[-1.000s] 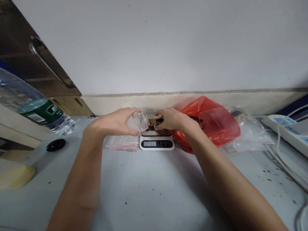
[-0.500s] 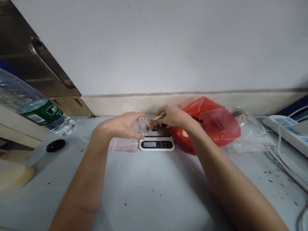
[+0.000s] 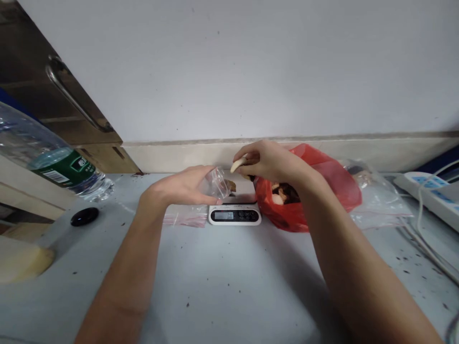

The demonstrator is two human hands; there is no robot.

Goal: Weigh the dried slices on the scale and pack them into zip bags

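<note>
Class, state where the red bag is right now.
In the head view, the red bag sits right of centre, between the white scale and the rightmost clear bags.

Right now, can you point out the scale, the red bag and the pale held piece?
Scale (image 3: 234, 215): head view, front panel.
Red bag (image 3: 285, 220): head view, front wall.
Pale held piece (image 3: 237, 165): head view, exposed part.

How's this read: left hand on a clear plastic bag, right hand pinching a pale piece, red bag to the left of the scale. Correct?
One error: the red bag is to the right of the scale, per the head view. The left hand on the clear plastic bag and right hand pinching a pale piece stand.
</note>
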